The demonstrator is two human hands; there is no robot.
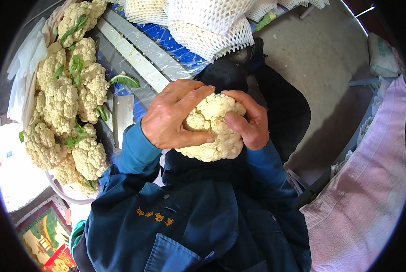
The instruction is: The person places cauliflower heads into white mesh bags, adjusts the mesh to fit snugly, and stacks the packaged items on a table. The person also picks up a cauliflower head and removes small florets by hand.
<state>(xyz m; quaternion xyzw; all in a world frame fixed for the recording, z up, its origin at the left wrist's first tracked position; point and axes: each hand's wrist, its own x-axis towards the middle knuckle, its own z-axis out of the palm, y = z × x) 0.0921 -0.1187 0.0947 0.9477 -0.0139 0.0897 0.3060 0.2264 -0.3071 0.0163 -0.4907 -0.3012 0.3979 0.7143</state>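
A pale cream cauliflower head (212, 136) is held between both hands above my lap, its curds facing up. My left hand (176, 111) wraps over its left side, the thumb lying across the front of the curds. On the right side, my right hand (253, 120) grips it with a bent thumb pressed on top. The underside of the head is hidden. Left of my left arm lies a wide flat metal blade (123, 115), seemingly a cleaver, partly covered by my sleeve. A heap of cauliflowers (61, 102) with some green leaves is piled to the left.
White foam net sleeves (210, 27) lie at the far side of the blue and grey work surface (137, 54). A loose green leaf (125, 80) rests near the heap. To the right a pink-white cloth (366, 190) hangs over an edge, with a white sack (383, 56) beyond it.
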